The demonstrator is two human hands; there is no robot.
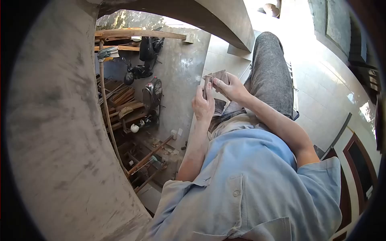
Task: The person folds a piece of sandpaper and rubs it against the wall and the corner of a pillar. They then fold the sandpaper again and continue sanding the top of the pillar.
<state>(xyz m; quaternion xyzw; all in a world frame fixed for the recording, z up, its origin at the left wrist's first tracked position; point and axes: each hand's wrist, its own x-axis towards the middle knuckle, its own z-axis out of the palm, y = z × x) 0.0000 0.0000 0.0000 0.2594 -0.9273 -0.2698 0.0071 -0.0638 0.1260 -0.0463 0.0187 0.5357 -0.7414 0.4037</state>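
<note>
A small grey-brown piece of thin, folded-looking sheet [220, 75] is held between both hands above the lap. My left hand [203, 103] is closed around its left part, thumb pressed along a narrow brown strip. On the other side, my right hand [232, 88] pinches the sheet between thumb and fingers. The two hands are close together, and dust covers the fingers. What the sheet is made of cannot be made out.
A curved grey plaster wall [60, 120] fills the left. Far below are motorbikes [152, 94], stacked timber [122, 96] and a wooden pole [106, 100]. A leg in dark trousers [272, 72] rests by pale floor tiles [317, 100]. Dark-framed doors [360, 160] stand at right.
</note>
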